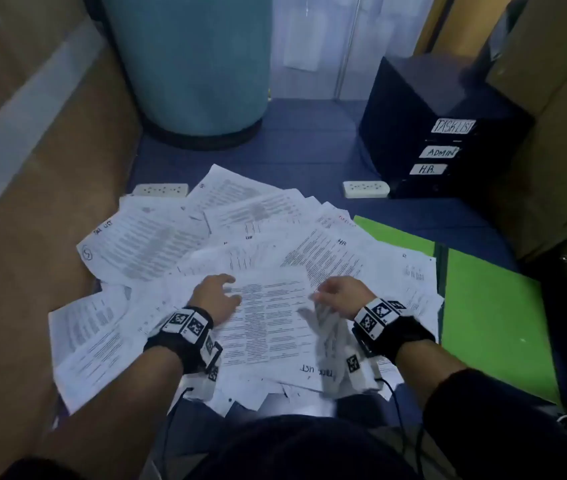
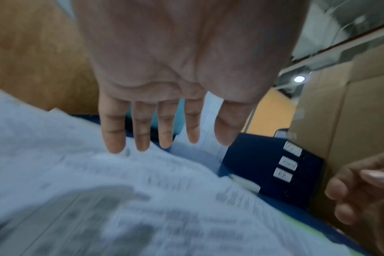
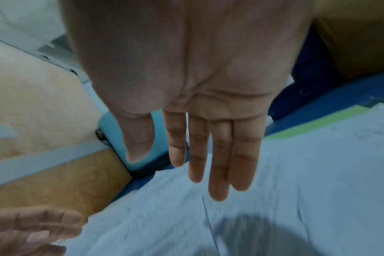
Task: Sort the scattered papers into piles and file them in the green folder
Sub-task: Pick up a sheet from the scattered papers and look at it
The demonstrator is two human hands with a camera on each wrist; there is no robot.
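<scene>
Several printed white papers (image 1: 240, 244) lie fanned in a loose heap on the blue floor. A green folder (image 1: 493, 313) lies open at the right, its left half partly under the sheets. My left hand (image 1: 218, 292) hovers over the top sheet (image 1: 268, 323), marked "TASK LIST", with fingers straight and spread (image 2: 164, 124), holding nothing. My right hand (image 1: 337, 292) is over the same sheet's right edge, fingers straight (image 3: 210, 152), palm down, with nothing in it. A blurred sheet (image 1: 330, 348) stands up just below the right wrist.
A dark file box (image 1: 438, 133) labelled TASK LIST, ADMIN and HR stands at the back right. A teal barrel (image 1: 192, 64) stands behind the heap. Two white socket strips (image 1: 365, 189) lie on the floor. Wooden panels flank both sides.
</scene>
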